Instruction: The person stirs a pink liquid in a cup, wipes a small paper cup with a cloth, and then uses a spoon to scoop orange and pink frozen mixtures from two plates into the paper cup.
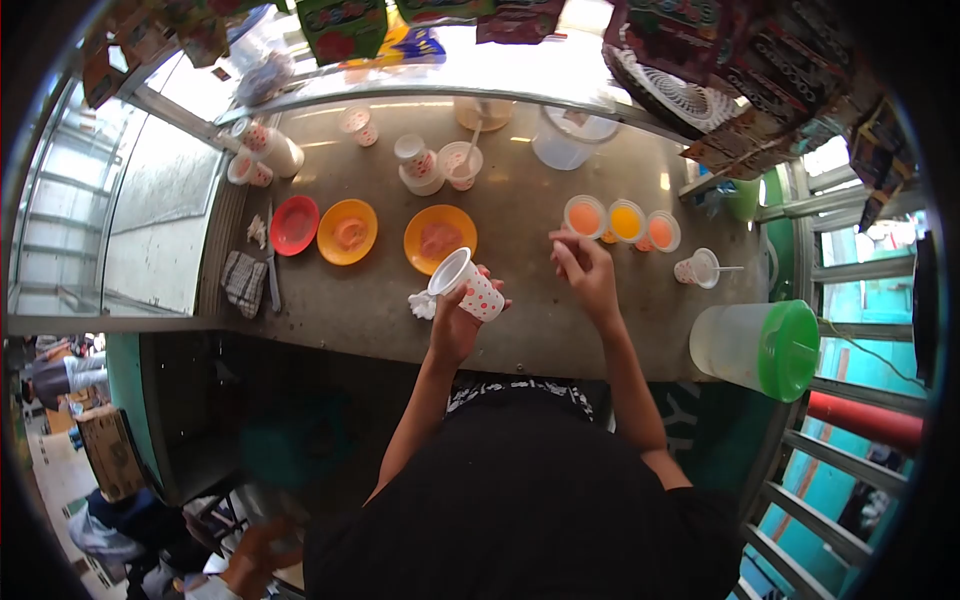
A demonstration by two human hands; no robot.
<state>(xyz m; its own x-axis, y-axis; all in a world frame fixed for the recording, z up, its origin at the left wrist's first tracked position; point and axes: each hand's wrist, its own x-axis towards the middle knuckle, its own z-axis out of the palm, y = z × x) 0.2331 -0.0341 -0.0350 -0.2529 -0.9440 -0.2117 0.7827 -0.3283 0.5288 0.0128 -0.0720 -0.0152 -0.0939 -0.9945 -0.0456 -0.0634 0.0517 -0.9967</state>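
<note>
My left hand (458, 325) is wrapped round a white cup with red dots (481, 297), tilted with its mouth up and to the left. Between that cup and the filled cups, my right hand (588, 272) hovers over the table, fingers half curled with tips apart and nothing visible in them. Just beyond it stand three dotted cups: an orange one (585, 216), a yellow one (627, 221) and another orange one (661, 232). Behind the held cup lies an orange plate (440, 240) with pinkish-orange food. A crumpled white tissue (423, 304) is beside my left hand.
Left on the table (340, 290) are another orange plate (347, 232), a red plate (294, 225), a knife (273, 283) and a folded cloth (243, 284). Stacked cups (418, 165) stand farther back. A green-lidded jug (755, 347) lies right. Sachets (340, 28) hang overhead.
</note>
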